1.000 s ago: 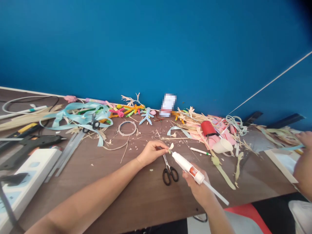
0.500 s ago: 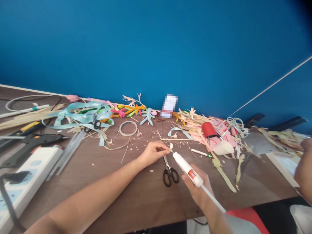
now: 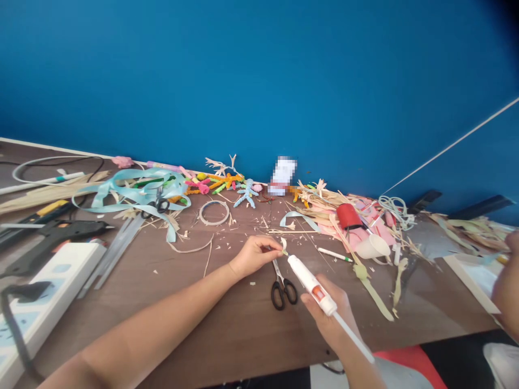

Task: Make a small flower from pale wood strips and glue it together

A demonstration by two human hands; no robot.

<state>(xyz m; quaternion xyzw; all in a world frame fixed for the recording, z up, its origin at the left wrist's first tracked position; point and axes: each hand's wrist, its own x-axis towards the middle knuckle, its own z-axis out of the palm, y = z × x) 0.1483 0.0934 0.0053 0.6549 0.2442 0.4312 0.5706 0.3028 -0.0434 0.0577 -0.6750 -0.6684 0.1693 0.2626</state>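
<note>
My right hand (image 3: 330,310) is wrapped round a white hot glue gun (image 3: 306,278), with a long glue stick (image 3: 354,340) jutting from its rear. The gun's tip points up and left, close to a small pale petal-like piece (image 3: 284,244). That piece is pinched between the thumb and fingers of my left hand (image 3: 257,254). Whether the tip touches it I cannot tell. Just below my fingertips lie black-handled scissors (image 3: 284,292), their blades partly behind my left hand.
At left are a white power strip (image 3: 52,302), a black glue gun (image 3: 60,237) and light blue ribbon (image 3: 125,189). Pipe-cleaner figures (image 3: 247,193) line the wall. A red spool (image 3: 347,216) and dried strips (image 3: 375,297) lie right. Another person's hand (image 3: 506,286) shows at the right edge.
Both my hands and the glue gun stay almost where they were; the pale piece has turned slightly. The view has shifted a little.
</note>
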